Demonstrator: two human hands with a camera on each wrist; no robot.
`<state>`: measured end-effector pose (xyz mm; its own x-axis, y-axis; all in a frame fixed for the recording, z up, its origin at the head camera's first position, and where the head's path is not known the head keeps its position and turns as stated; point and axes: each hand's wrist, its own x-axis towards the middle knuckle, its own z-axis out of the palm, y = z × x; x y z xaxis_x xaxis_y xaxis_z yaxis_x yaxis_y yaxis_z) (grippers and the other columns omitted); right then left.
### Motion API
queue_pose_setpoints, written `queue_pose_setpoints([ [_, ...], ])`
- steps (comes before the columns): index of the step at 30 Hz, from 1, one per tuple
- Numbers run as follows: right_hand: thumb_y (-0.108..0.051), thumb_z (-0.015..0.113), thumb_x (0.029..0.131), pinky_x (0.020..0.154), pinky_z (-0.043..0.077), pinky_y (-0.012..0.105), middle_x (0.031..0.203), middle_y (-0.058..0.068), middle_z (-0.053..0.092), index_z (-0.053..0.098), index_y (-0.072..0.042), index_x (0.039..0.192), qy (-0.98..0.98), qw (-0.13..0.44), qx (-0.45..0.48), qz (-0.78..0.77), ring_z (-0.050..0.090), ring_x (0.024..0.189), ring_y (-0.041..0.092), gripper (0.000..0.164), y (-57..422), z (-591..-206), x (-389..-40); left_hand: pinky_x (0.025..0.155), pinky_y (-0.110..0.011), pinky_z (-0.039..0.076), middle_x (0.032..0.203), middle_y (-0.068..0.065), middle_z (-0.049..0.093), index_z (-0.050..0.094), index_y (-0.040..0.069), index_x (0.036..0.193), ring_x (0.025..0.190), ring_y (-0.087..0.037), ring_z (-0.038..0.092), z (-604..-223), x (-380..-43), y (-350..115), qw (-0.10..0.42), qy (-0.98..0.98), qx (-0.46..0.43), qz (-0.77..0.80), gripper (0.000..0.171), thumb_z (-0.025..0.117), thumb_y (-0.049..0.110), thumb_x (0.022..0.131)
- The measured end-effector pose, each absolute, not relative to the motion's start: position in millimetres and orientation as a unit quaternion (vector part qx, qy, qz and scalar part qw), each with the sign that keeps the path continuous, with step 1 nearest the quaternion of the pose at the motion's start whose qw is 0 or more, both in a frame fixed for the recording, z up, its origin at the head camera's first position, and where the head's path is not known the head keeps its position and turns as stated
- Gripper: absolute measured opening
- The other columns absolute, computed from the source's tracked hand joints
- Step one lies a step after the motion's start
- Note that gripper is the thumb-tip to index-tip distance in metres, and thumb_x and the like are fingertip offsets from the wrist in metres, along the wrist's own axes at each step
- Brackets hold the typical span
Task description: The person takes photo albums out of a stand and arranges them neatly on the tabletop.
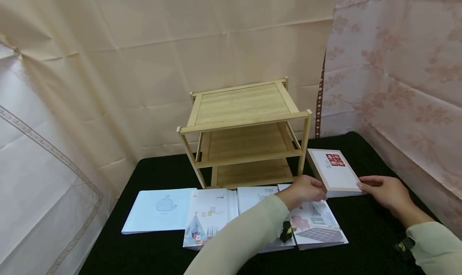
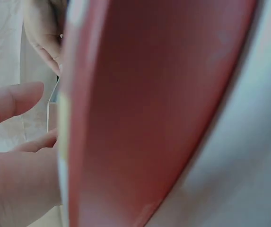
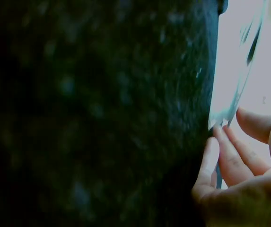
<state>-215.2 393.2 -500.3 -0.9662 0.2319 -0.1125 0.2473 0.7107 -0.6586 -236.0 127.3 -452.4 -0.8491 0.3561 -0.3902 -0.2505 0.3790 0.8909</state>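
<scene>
A thick white book (image 1: 337,170) with a red square print lies at the right, beside the wooden rack. At its near right corner my right hand (image 1: 388,193) pinches it, thumb on the cover and fingers below, as the right wrist view shows too. My left hand (image 1: 304,191) is by the book's near left corner, above a notebook with a pink and grey picture (image 1: 317,227). In the left wrist view the left thumb (image 2: 21,99) stands apart from the fingers; a blurred red cover hides much there. Whether the left fingertips touch the book is unclear.
A three-tier wooden rack (image 1: 245,106) stands behind the books. Along the front lie a whale-print notebook (image 1: 162,211), a tent-print notebook (image 1: 205,215) and a white notebook (image 1: 249,195), partly under the left sleeve. Black cloth (image 1: 159,170) covers the table; curtains hang around it.
</scene>
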Motion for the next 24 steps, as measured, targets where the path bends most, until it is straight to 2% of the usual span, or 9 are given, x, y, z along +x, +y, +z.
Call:
queue_pose_setpoints([
  [3,-0.048,0.067,0.099,0.076,0.05,0.048,0.131,0.034,0.063,0.062,0.005,0.135,0.925,0.013,0.117,-0.362,0.06,0.113,0.05,0.065,398,-502,-217,0.089,-0.037,0.061,0.093,-0.003,0.072,0.074,0.004,0.11,0.086,-0.019,0.071,-452,-236,128,0.284,0.784,0.028,0.552,0.026,0.08,0.0,0.085],
  [10,-0.049,0.066,0.098,0.081,0.05,0.055,0.133,0.038,0.058,0.059,0.007,0.136,0.927,0.017,0.113,-0.356,0.058,0.113,0.052,0.067,410,-503,-210,0.094,-0.039,0.059,0.095,-0.005,0.069,0.07,0.004,0.109,0.093,-0.023,0.071,-453,-234,135,0.304,0.763,0.023,0.571,0.025,0.079,0.003,0.085],
  [15,-0.052,0.064,0.099,0.082,0.049,0.057,0.139,0.04,0.052,0.055,0.008,0.139,0.922,0.033,0.113,-0.369,0.054,0.118,0.055,0.073,412,-503,-206,0.094,-0.035,0.057,0.107,-0.001,0.069,0.068,0.012,0.119,0.099,-0.017,0.068,-444,-224,126,0.279,0.81,0.081,0.509,0.036,0.081,0.015,0.086],
  [18,-0.054,0.062,0.099,0.079,0.054,0.048,0.141,0.041,0.048,0.049,0.01,0.143,0.914,0.059,0.106,-0.387,0.056,0.116,0.052,0.079,412,-500,-206,0.096,-0.03,0.054,0.125,0.005,0.069,0.066,0.021,0.13,0.11,-0.01,0.066,-431,-211,99,0.272,0.851,0.175,0.414,0.044,0.08,0.027,0.089],
  [22,-0.053,0.059,0.102,0.077,0.058,0.035,0.141,0.042,0.047,0.039,0.015,0.147,0.908,0.096,0.083,-0.399,0.061,0.114,0.044,0.084,410,-488,-207,0.102,-0.03,0.051,0.14,0.003,0.064,0.062,0.025,0.139,0.124,-0.012,0.062,-410,-194,29,0.254,0.865,0.303,0.31,0.048,0.072,0.04,0.094],
  [24,-0.05,0.058,0.103,0.081,0.059,0.043,0.14,0.044,0.046,0.038,0.017,0.146,0.922,0.097,0.061,-0.37,0.06,0.115,0.049,0.082,403,-479,-206,0.103,-0.033,0.051,0.14,0.001,0.065,0.061,0.024,0.14,0.127,-0.016,0.061,-402,-188,-16,0.223,0.874,0.324,0.284,0.047,0.069,0.041,0.097],
])
